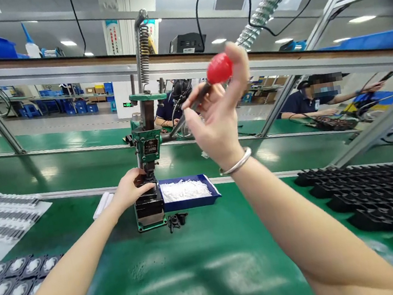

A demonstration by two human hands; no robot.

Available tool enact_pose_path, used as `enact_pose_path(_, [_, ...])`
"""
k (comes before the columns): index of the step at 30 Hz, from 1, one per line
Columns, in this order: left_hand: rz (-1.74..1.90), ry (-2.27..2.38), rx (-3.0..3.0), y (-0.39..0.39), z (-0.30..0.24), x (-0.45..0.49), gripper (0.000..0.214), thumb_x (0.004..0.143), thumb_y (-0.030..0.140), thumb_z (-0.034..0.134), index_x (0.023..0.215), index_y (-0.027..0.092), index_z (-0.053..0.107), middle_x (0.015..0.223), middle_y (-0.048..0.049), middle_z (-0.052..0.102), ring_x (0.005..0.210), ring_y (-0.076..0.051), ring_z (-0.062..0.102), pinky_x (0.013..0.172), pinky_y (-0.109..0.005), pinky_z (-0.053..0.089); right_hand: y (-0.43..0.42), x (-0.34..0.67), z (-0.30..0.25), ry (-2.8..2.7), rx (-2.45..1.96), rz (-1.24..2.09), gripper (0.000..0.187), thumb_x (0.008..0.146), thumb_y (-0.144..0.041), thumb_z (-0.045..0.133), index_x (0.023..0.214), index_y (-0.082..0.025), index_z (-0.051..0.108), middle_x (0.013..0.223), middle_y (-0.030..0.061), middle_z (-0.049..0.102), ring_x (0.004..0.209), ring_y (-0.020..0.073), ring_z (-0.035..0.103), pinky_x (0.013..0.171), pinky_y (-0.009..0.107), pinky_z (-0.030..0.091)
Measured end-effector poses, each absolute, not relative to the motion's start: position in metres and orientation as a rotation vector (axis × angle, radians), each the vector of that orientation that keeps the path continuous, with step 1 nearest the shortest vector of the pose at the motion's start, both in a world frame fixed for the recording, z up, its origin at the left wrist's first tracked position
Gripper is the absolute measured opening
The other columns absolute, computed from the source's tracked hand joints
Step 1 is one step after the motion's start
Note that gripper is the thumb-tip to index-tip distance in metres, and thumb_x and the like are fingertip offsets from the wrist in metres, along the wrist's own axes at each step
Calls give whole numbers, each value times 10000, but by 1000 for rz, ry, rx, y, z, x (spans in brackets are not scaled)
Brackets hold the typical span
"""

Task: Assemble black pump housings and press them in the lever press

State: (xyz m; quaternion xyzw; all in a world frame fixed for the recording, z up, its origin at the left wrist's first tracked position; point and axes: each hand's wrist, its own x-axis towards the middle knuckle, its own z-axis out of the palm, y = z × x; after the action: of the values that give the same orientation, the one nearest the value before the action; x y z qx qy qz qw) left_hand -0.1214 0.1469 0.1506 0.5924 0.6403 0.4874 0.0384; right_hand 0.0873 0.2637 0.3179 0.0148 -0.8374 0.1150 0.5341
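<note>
A green hand-lever arbor press (147,142) stands upright on the bench, with a coil spring (144,54) at its top. My right hand (220,119) is raised around its lever (196,99), fingers curled near the red knob (219,68). Down at the press's black base (149,205), my left hand (129,192) reaches in below the ram, thumb and fingers bent around a small dark part that I cannot make out. Close beside the base is a blue tray (190,203) of small white pieces (186,190). Several small black parts (178,220) lie before it.
Rows of black parts (366,196) cover the right of the green bench (186,277). At left are square dark parts with white centres (16,265) and strips on a white sheet (3,218). A shelf rail (77,69) crosses above; two people sit beyond the bench.
</note>
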Motion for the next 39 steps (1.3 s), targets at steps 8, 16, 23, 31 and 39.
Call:
enact_pose_path(8, [1523, 2098, 2018, 109, 147, -60, 280, 871, 408, 652, 1059, 207, 598, 954, -51, 602, 931, -247, 618, 800, -370, 532, 213, 118, 239, -2196, -296, 603, 778, 903, -363, 621, 1522, -234, 168, 1374, 136, 476, 1114, 216, 589, 905, 357, 575])
enact_pose_path(16, [1470, 1885, 2484, 132, 84, 24, 259, 962, 300, 509, 1184, 173, 552, 987, -95, 627, 897, -236, 652, 780, -323, 541, 170, 166, 101, -2122, -973, 590, 461, 821, -351, 651, 1207, -173, 474, 1071, 71, 523, 880, 181, 632, 784, 323, 586])
enact_pose_path(23, [1089, 1594, 2577, 135, 7, 79, 421, 1019, 426, 383, 1365, 194, 448, 1229, -134, 630, 1029, -249, 700, 789, -332, 614, 257, 320, 32, -1736, -1480, 303, 229, 834, -277, 625, 1023, -173, 547, 923, 29, 567, 612, 112, 561, 620, 281, 544])
enact_pose_path(31, [840, 1530, 2626, 134, -18, 73, 493, 1006, 413, 423, 1464, 234, 389, 1377, -101, 592, 1183, -246, 647, 891, -309, 605, 372, 497, 31, -1196, -1794, 28, 326, 946, -361, 603, 1194, -150, 589, 1194, 83, 609, 1048, 206, 618, 896, 418, 543])
enact_pose_path(39, [824, 1506, 2836, 135, -23, 72, 481, 981, 373, 473, 1425, 191, 460, 1369, -99, 616, 1175, -246, 655, 915, -270, 591, 420, 530, 24, -935, -1860, 19, 368, 953, -362, 594, 1262, -164, 564, 1267, 97, 586, 1090, 220, 614, 918, 435, 545])
